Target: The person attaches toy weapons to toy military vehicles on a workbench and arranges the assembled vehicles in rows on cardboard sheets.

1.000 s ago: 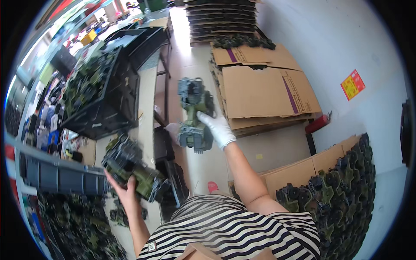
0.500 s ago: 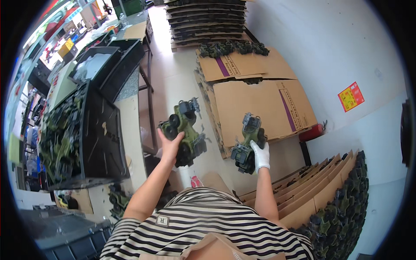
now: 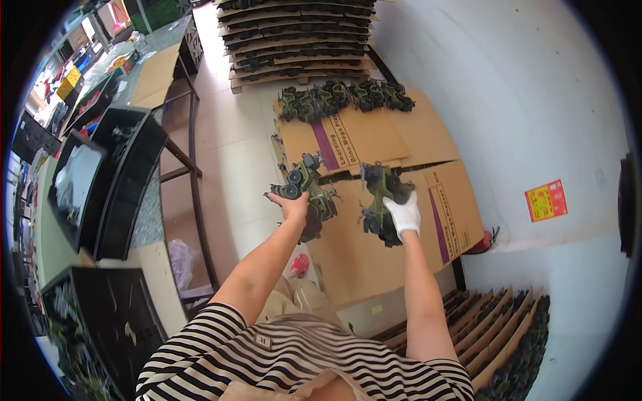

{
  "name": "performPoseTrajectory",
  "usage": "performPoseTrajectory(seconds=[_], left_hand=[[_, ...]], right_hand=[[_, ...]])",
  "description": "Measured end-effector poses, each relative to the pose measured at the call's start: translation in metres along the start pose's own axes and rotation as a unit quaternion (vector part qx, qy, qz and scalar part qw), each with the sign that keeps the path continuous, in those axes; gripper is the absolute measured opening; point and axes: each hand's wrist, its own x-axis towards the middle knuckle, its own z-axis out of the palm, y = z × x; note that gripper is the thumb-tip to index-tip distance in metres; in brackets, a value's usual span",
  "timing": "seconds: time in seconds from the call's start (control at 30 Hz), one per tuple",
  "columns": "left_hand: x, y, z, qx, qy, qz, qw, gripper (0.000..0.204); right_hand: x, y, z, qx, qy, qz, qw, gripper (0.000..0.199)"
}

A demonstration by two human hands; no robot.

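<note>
My bare left hand (image 3: pixel 293 207) is closed around a dark green toy vehicle (image 3: pixel 311 184) with black wheels and grey fittings, perhaps more than one. In my white-gloved right hand (image 3: pixel 404 214) is a similar green toy vehicle (image 3: pixel 378 200), gripped from its right side. Both hang over the near part of a cardboard-topped stack (image 3: pixel 348 260), with a small gap between them. Along the far end of that cardboard stands a row of matching toy vehicles (image 3: pixel 314 101), packed side by side. My hands partly hide the wheels and bodies they hold.
A tall stack of cardboard layers (image 3: pixel 294 50) filled with toys stands beyond. To the left are a black crate (image 3: pixel 114 307) of toys, black bins (image 3: pixel 130 180) and a table. Another layered stack (image 3: pixel 491 334) is at lower right, beside the white wall (image 3: pixel 535 100).
My body has turned and come closer to the cardboard-topped stack. Both hands, still holding their toy vehicles, now reach over its cardboard; the black crate has slid toward the lower left of view.
</note>
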Motion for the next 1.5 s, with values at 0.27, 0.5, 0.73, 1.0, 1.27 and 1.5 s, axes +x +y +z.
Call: performPoseTrajectory(seconds=[0.27, 0.5, 0.73, 1.0, 1.27, 1.5], left_hand=[[0.147, 0.095, 0.14, 0.169, 0.098, -0.054, 0.979, 0.121], [0.246, 0.123, 0.224, 0.222, 0.132, -0.056, 0.964, 0.119], [0.297, 0.1, 0.244, 0.206, 0.1, -0.076, 0.971, 0.123], [0.312, 0.097, 0.24, 0.186, 0.069, -0.006, 0.98, 0.128], [0.327, 0.084, 0.199, 0.272, -0.051, 0.049, 0.96, 0.112], [0.314, 0.105, 0.179, 0.211, -0.06, 0.009, 0.976, 0.104]], right_hand=[[0.211, -0.118, 0.113, -0.113, -0.074, 0.028, 0.99, 0.098], [0.335, -0.135, 0.227, -0.213, -0.111, 0.039, 0.97, 0.099], [0.356, -0.131, 0.283, -0.325, -0.095, 0.003, 0.941, 0.08], [0.332, -0.078, 0.269, -0.323, -0.091, -0.02, 0.942, 0.075], [0.309, -0.09, 0.285, -0.288, -0.02, -0.127, 0.949, 0.069], [0.284, -0.174, 0.301, -0.236, -0.221, -0.283, 0.903, 0.043]])
